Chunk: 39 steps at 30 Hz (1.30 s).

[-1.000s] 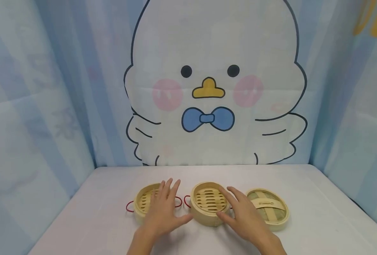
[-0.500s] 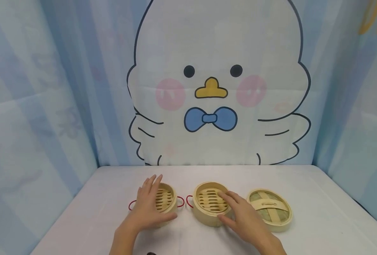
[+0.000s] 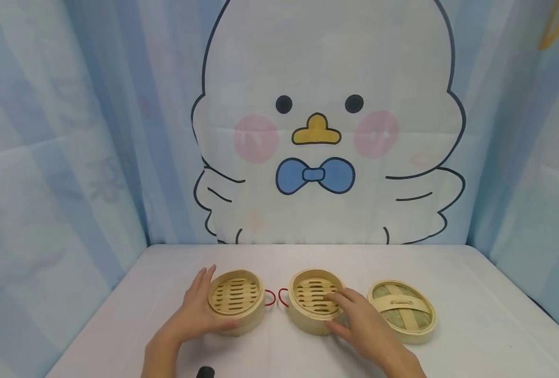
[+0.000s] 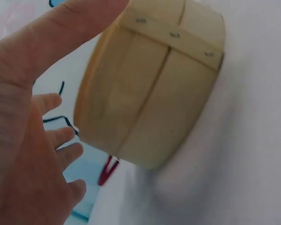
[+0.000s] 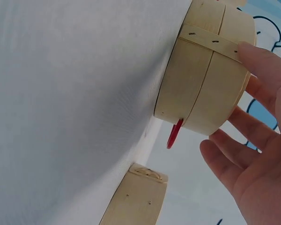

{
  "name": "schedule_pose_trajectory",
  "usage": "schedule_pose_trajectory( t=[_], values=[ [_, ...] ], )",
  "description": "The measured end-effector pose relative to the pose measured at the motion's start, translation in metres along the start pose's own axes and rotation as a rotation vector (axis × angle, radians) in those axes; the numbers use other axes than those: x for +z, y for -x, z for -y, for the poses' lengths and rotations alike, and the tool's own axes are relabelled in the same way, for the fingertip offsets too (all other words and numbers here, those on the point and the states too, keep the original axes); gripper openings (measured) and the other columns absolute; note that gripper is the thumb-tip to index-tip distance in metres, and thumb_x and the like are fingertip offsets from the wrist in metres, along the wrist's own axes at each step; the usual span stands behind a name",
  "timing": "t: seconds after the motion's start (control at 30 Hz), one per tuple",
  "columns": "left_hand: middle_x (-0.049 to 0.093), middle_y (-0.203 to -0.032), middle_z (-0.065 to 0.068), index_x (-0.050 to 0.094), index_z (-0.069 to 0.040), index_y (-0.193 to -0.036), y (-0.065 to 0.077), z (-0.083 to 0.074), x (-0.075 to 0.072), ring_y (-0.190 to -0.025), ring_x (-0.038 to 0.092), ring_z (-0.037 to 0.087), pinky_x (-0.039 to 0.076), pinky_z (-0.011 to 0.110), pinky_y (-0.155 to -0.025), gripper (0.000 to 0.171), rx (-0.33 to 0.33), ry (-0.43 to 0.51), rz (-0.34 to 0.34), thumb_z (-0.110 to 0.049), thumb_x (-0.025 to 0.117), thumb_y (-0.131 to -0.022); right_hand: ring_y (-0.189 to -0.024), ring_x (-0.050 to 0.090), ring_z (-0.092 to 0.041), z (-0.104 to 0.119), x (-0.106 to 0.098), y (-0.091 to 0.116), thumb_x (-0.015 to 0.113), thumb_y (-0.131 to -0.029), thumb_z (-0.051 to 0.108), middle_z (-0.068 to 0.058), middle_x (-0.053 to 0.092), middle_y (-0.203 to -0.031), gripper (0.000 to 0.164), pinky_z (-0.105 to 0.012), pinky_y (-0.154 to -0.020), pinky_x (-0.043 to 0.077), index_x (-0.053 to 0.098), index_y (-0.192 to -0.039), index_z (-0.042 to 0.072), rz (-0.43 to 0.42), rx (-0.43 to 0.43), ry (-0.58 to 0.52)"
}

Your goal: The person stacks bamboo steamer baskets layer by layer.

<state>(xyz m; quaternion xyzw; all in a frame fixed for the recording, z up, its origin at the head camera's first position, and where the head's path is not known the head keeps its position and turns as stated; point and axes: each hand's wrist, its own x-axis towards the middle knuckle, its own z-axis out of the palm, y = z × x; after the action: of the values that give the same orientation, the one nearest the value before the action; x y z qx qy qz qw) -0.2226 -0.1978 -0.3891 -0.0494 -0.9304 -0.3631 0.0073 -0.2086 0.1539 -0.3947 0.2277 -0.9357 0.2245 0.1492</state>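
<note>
Two round bamboo steamer baskets with slatted bottoms stand on the table. My left hand (image 3: 193,311) is at the left steamer basket (image 3: 236,295), its fingers along the far left side and its thumb across the front wall. In the left wrist view the fingers (image 4: 65,157) are spread and fairly straight beside that basket. My right hand (image 3: 365,321) is at the right side of the middle steamer basket (image 3: 310,321). Its fingers reach over the rim, and its thumb (image 5: 262,63) lies against the wall in the right wrist view.
A woven bamboo lid (image 3: 404,321) with a strap handle lies to the right of my right hand. Red loops (image 3: 270,297) stick out between the two baskets. A dark object (image 3: 206,372) shows at the bottom edge. Behind the white table (image 3: 487,315) hangs a printed curtain (image 3: 393,210).
My left hand has moved left, from over the left basket to its left side, uncovering the slats. The right hand has stayed at the middle basket. The dark object has come into view.
</note>
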Motion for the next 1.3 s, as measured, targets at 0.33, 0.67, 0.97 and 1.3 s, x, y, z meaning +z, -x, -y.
schedule_pose_trajectory(
  t=[0.33, 0.67, 0.97, 1.3],
  values=[
    [0.016, -0.162, 0.028, 0.01, -0.002, -0.16, -0.004, 0.012, 0.008, -0.146, 0.019, 0.05, 0.022, 0.069, -0.112, 0.136, -0.011, 0.145, 0.018, -0.041, 0.096, -0.062, -0.103, 0.063, -0.02, -0.008, 0.001, 0.0, 0.086, -0.08, 0.018, 0.012, 0.059, -0.102, 0.023, -0.042, -0.093, 0.053, 0.071, -0.097, 0.02, -0.052, -0.114, 0.014],
    [0.021, -0.16, 0.031, 0.009, 0.003, -0.158, -0.005, 0.016, 0.006, -0.145, 0.026, 0.048, 0.024, 0.065, -0.113, 0.138, -0.035, 0.166, 0.01, -0.042, 0.097, -0.061, -0.092, 0.06, -0.01, -0.006, 0.001, -0.001, 0.087, -0.079, 0.017, 0.015, 0.057, -0.098, 0.024, -0.036, -0.083, 0.055, 0.071, -0.097, 0.022, -0.052, -0.105, 0.001],
    [0.023, -0.159, 0.032, 0.01, 0.005, -0.157, -0.006, 0.015, 0.009, -0.144, 0.027, 0.048, 0.024, 0.065, -0.113, 0.137, -0.059, 0.176, 0.012, -0.042, 0.097, -0.062, -0.091, 0.059, -0.009, -0.007, 0.001, 0.0, 0.088, -0.078, 0.014, 0.015, 0.057, -0.097, 0.025, -0.035, -0.082, 0.055, 0.07, -0.094, 0.021, -0.07, -0.127, -0.007],
    [0.022, -0.159, 0.033, 0.009, 0.007, -0.156, -0.004, 0.018, 0.007, -0.144, 0.026, 0.048, 0.022, 0.065, -0.114, 0.136, -0.039, 0.189, 0.013, -0.04, 0.096, -0.064, -0.095, 0.06, -0.01, -0.005, 0.003, 0.0, 0.087, -0.078, 0.011, 0.015, 0.055, -0.099, 0.028, -0.036, -0.085, 0.055, 0.07, -0.096, 0.023, -0.082, -0.112, -0.026]
  ],
)
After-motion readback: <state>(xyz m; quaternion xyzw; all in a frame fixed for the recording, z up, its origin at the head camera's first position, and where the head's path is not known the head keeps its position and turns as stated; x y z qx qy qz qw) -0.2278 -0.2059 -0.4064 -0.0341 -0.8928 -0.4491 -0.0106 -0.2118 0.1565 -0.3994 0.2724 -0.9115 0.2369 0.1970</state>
